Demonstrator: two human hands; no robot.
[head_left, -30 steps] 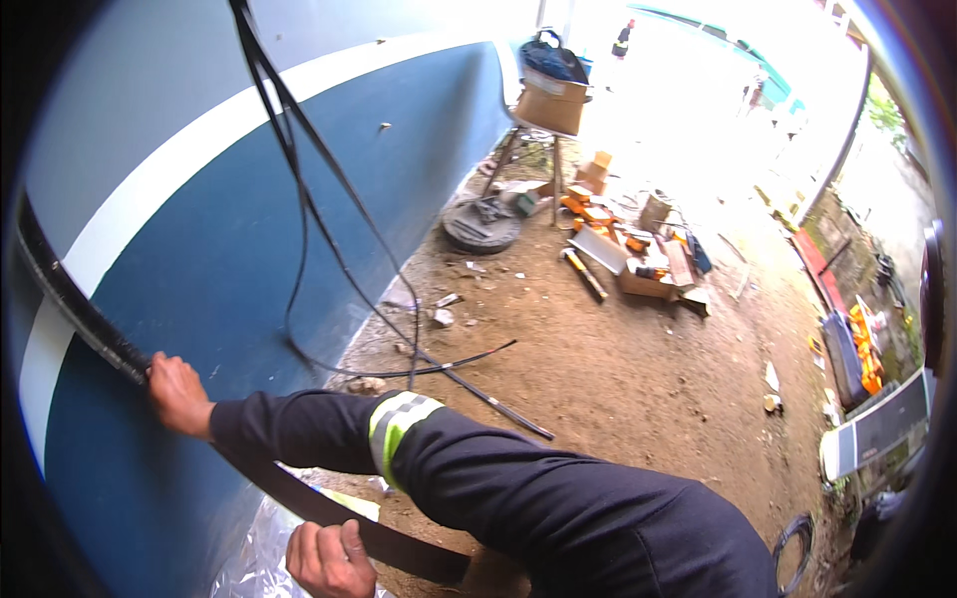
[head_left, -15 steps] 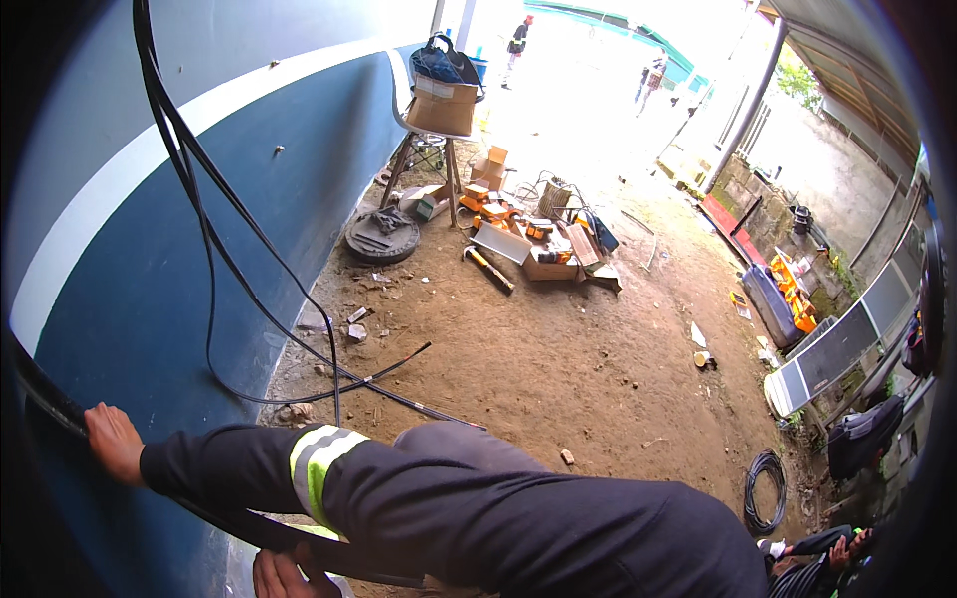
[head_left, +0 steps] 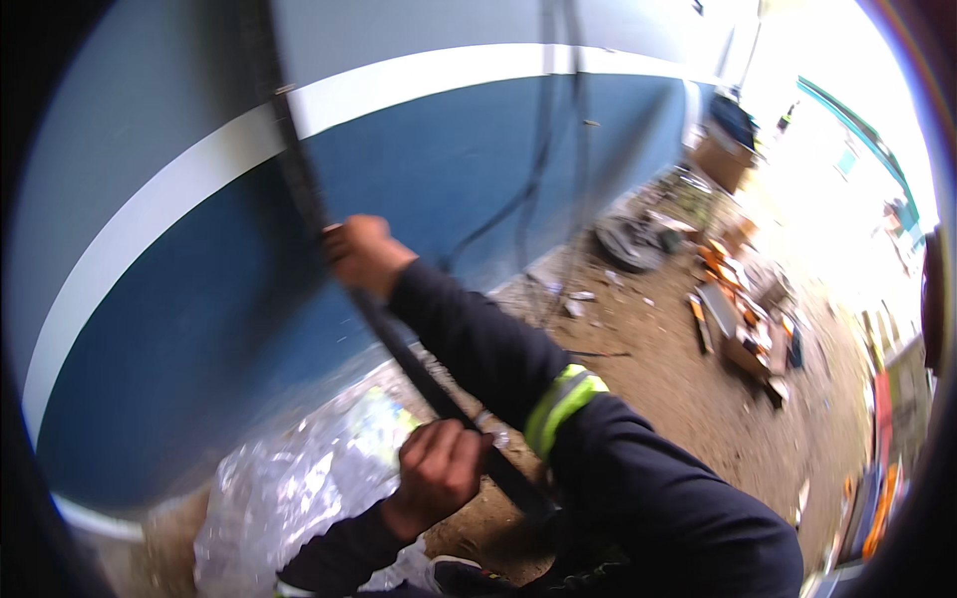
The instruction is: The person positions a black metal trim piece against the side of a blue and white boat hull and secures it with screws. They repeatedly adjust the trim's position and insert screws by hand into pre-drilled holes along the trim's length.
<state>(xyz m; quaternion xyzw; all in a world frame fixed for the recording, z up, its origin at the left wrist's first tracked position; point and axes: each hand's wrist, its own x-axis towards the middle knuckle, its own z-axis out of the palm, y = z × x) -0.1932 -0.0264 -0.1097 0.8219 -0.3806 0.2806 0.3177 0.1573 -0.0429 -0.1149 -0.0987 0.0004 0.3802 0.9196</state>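
While the long, flat black strip (head_left: 399, 348) slants before the blue painted wall (head_left: 429, 164), I list: right hand (head_left: 365, 254) gripping it above, left hand (head_left: 439, 468) below; I'd support both evenly, untwisted.

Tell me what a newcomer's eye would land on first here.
First, probably the long black strip slanting down across the blue wall toward the ground, with the right hand gripping it above and the left hand lower down. Next, the shiny, crumpled clear plastic at lower left, then the jumble of orange and cardboard items on the dirt at right.
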